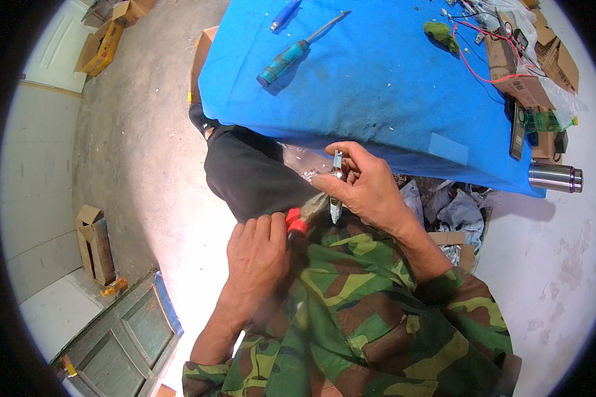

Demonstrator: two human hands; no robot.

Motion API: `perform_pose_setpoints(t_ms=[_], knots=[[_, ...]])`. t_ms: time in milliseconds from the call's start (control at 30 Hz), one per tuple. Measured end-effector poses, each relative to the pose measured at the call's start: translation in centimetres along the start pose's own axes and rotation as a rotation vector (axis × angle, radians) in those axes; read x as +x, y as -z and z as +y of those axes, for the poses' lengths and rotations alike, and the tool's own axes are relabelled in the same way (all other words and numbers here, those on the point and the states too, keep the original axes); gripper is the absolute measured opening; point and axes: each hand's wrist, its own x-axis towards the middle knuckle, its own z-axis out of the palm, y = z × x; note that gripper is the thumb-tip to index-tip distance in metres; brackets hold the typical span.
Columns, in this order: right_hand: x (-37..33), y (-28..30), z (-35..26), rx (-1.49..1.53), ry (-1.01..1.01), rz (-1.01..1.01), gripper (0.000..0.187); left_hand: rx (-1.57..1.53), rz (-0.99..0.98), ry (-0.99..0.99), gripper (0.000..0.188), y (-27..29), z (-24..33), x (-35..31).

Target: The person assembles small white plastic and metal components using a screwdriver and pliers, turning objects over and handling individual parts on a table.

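My left hand (257,250) is closed around the handles of red-handled pliers (297,222), low over my lap. The jaws of the pliers point up and right, against or very close to a narrow silvery metal part (336,210). That part stands roughly upright between the thumb and fingers of my right hand (372,192). Whether the jaws grip it cannot be made out. Both hands are just off the near edge of a table covered in blue cloth (377,66). On the cloth lies a screwdriver (283,63) with a worn teal handle.
A blue handle (285,14) lies at the table's far edge. Toward the right are a green cloth-like lump (440,36), red wire (469,65), cardboard, a phone (517,131) and a steel flask (555,178). Crumpled plastic (458,215) fills a space below the table.
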Motion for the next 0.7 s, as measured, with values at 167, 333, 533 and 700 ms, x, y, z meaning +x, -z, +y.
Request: perform_pose_setpoints(t_ms=[167,333,533,700], knots=[[-1.6,-1.5,1.1,0.112,0.01,0.156,0.053,-0.021,0.03,0.037,0.054,-0.2,0.3,0.2],[-2.6,-2.1,1.6,-0.053,0.08,0.186,0.036,-0.022,0.035,0.081,0.055,-0.1,0.7,0.2],[-2.4,-1.8,0.5,-0.177,0.239,0.233,0.026,-0.038,0.026,0.065,0.06,0.1,0.8,0.3],[-2.3,-1.4,0.6,-0.165,0.291,0.192,0.025,-0.057,-0.006,0.06,0.067,-0.3,0.8,0.0]])
